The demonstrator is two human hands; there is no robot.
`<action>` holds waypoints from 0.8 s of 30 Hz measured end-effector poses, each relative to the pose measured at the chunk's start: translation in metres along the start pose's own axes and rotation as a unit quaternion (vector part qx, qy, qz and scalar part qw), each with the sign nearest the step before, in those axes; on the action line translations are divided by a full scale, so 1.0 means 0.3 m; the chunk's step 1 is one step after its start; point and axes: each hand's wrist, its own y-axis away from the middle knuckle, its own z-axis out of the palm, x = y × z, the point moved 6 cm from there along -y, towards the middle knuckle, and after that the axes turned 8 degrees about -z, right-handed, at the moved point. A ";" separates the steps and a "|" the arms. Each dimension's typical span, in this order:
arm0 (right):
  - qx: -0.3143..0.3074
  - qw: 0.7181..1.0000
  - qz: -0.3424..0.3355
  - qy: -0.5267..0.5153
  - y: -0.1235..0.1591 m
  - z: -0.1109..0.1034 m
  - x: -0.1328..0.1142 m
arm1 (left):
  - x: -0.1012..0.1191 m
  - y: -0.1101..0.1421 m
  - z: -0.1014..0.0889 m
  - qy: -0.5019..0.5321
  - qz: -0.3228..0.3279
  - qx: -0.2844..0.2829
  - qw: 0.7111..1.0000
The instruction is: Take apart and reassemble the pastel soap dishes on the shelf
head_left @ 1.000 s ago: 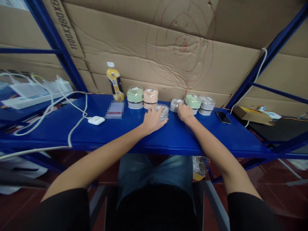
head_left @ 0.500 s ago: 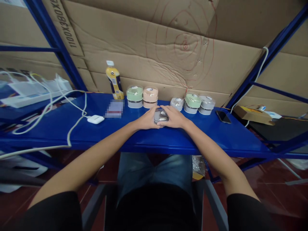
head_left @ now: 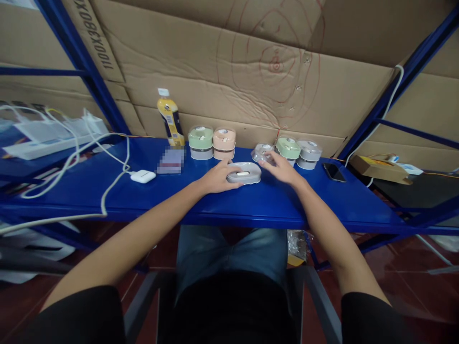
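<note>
On the blue table rests an uncovered grey oval box [head_left: 247,176] with a small white piece in its middle. My left hand [head_left: 215,178] grips the box at its left end, thumb and fingers around the side. My right hand [head_left: 285,168] pinches a clear plastic lid [head_left: 256,155], lifted and tilted to the right of the box. Behind the lid is another grey box [head_left: 266,148], partly hidden. A green-topped stack [head_left: 288,149] and a grey stack [head_left: 309,152] stand just beyond my right hand.
At the left back are a green-topped stack [head_left: 201,138], a peach stack [head_left: 224,139] and a yellow bottle [head_left: 170,117]. A white earbud case [head_left: 143,176] with a cable lies left; a phone [head_left: 334,172] lies right. Cardboard [head_left: 186,62] walls the back.
Both hands drew the grey box nearer and closed around it. Its clear lid then came off, and my right hand moved right and back with it; my left hand stayed on the box.
</note>
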 end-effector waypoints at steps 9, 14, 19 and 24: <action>-0.046 0.993 0.104 0.024 0.021 -0.046 0.089 | 0.032 0.011 -0.016 -0.033 -0.019 0.046 0.998; -0.037 0.993 0.109 0.029 0.015 -0.045 0.106 | -0.006 0.002 -0.055 0.007 -0.075 0.119 0.990; -0.059 0.992 0.095 0.053 0.015 -0.044 0.117 | -0.072 0.003 -0.072 -0.014 -0.193 0.141 0.971; -0.110 0.984 0.093 0.100 0.020 -0.026 0.141 | -0.088 0.011 -0.056 -0.062 -0.217 0.114 0.967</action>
